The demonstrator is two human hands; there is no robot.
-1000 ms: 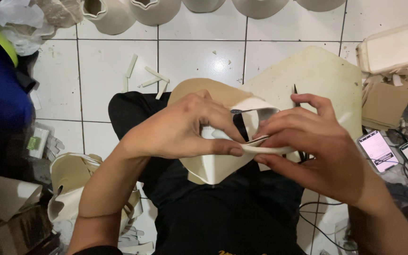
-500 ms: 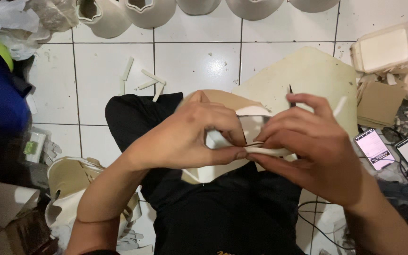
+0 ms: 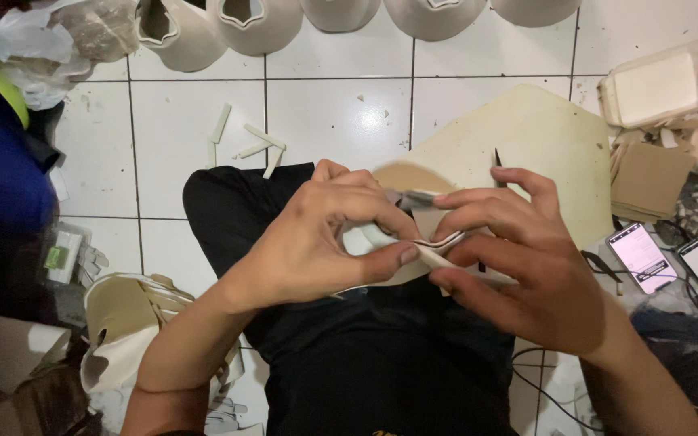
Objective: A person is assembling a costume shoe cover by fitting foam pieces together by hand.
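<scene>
Both hands pinch one cream folded sheet (image 3: 438, 242) over the lap: left hand (image 3: 317, 242) clamps its left end, right hand (image 3: 519, 266) its right (fold edge running across between thumbs)

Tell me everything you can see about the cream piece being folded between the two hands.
The cream, thin, leather-like cut piece is held over the person's lap in black trousers. The left hand pinches it from the left with thumb beneath, and the right hand grips its right side. Its edge is folded over, showing two stacked layers between the fingers. Most of its outline is hidden by the hands.
</scene>
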